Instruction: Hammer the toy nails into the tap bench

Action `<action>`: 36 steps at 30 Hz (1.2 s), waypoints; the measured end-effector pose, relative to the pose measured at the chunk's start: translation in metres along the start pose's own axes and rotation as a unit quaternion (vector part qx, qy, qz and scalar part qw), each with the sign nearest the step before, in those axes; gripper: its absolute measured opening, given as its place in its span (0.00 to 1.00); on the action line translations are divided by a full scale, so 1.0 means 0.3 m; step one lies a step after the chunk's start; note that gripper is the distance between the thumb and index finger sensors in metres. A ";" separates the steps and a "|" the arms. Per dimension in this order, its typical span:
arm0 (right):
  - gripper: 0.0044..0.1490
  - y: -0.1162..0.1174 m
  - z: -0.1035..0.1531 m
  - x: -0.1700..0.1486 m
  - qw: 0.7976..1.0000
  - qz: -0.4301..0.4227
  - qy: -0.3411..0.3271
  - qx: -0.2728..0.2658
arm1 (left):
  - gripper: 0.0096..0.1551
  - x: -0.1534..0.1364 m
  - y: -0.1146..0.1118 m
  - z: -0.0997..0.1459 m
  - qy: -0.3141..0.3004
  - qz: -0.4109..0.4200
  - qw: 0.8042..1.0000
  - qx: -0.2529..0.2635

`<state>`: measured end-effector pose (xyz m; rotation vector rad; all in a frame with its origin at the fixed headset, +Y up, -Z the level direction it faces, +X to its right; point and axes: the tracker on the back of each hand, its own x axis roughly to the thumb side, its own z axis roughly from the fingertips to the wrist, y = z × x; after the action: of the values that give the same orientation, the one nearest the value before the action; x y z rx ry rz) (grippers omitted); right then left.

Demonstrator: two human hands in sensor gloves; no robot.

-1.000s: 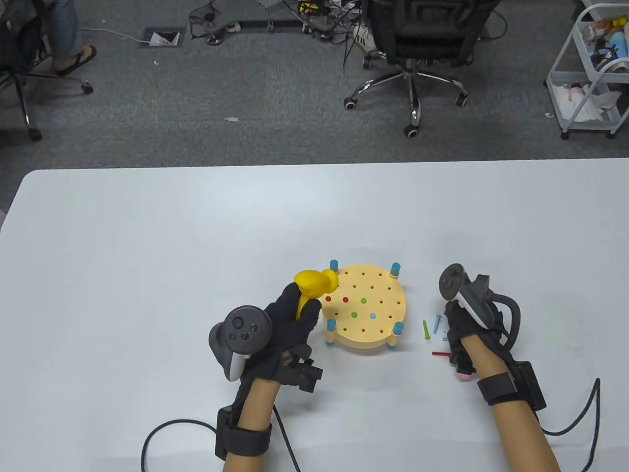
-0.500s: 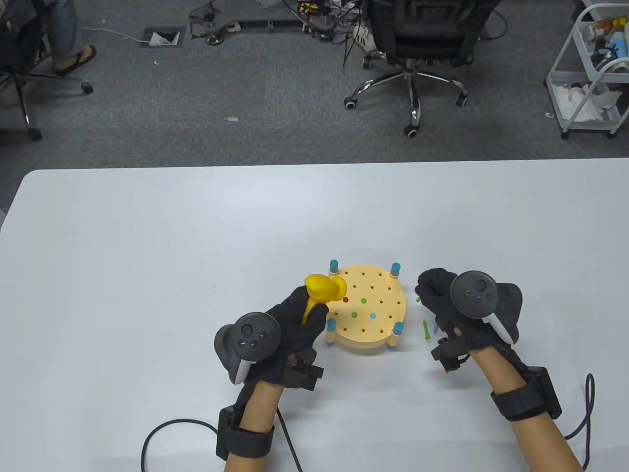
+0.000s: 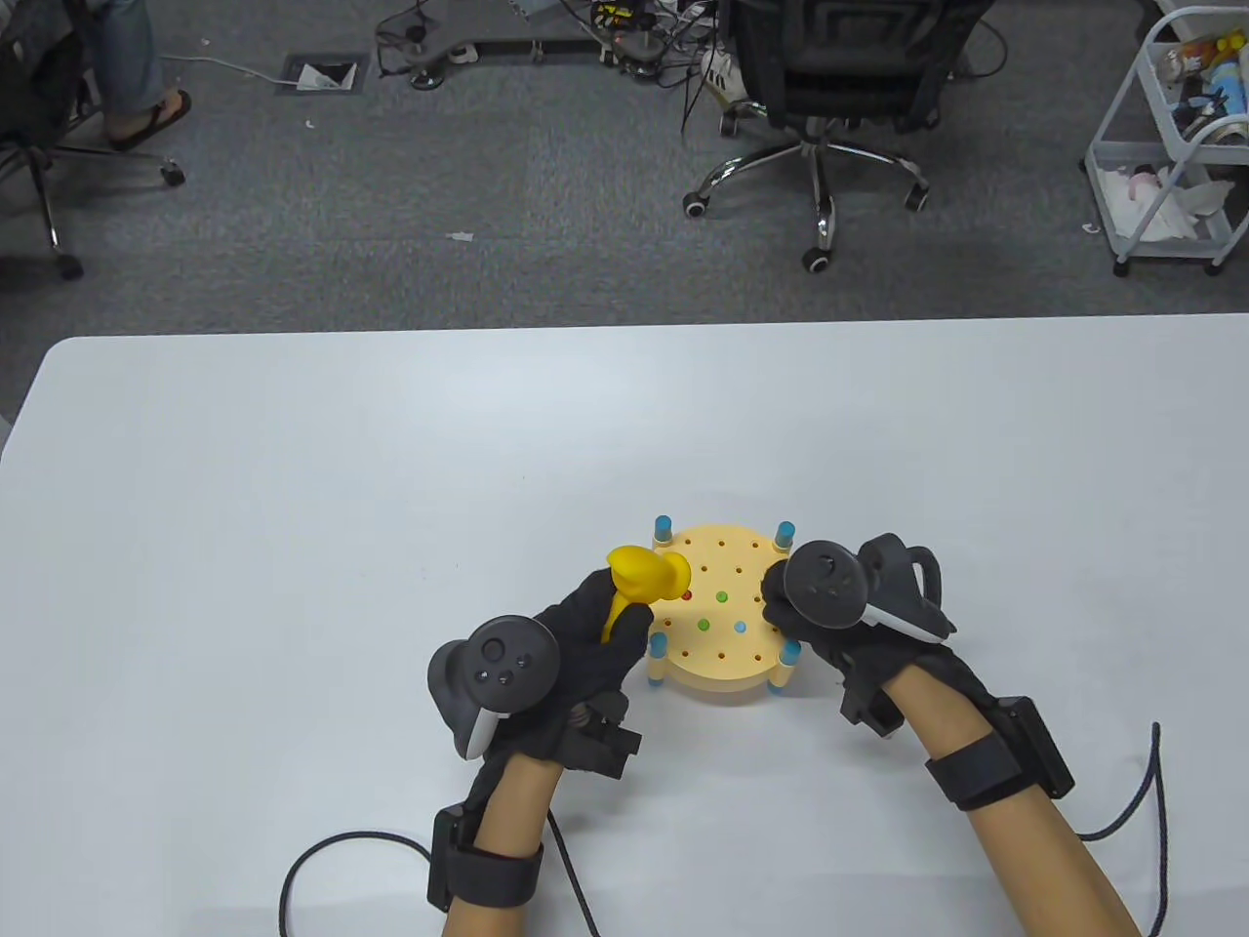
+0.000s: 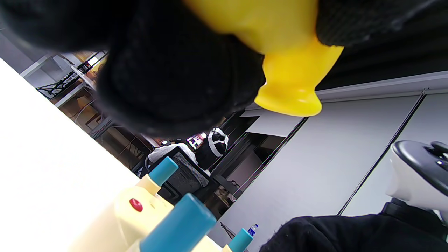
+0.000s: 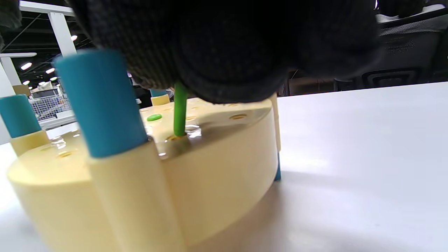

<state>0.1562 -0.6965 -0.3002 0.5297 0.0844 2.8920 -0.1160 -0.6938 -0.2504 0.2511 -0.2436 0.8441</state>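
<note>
A round cream tap bench [image 3: 727,669] with blue corner posts stands on the white table. Red, green and blue nail heads [image 3: 722,596] sit flush in its top. My left hand [image 3: 585,634] grips the handle of a yellow toy hammer [image 3: 644,574], whose head hangs over the bench's left edge; the hammer also shows in the left wrist view [image 4: 290,84]. My right hand [image 3: 790,610] is over the bench's right edge and holds a green nail [image 5: 180,112] upright, its tip in a hole of the bench [image 5: 210,182].
The table's far edge [image 3: 624,327] lies well beyond the bench. An office chair [image 3: 829,98] and a white cart [image 3: 1171,146] stand on the floor past it. Cables trail from both wrists near the table's front edge.
My right hand has moved left from the loose nails beside the bench to over the bench's right edge, bringing a green nail. My left hand with the hammer has shifted slightly right.
</note>
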 end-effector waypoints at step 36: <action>0.38 -0.061 -0.016 -0.138 0.968 -0.095 0.170 -0.158 | 0.37 0.047 -0.034 0.003 -0.019 -0.033 0.999 -0.024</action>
<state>0.1959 -0.6873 -0.3207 -0.0307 -0.2575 2.6991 -0.0993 -0.6906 -0.2465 0.2286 -0.2894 0.7678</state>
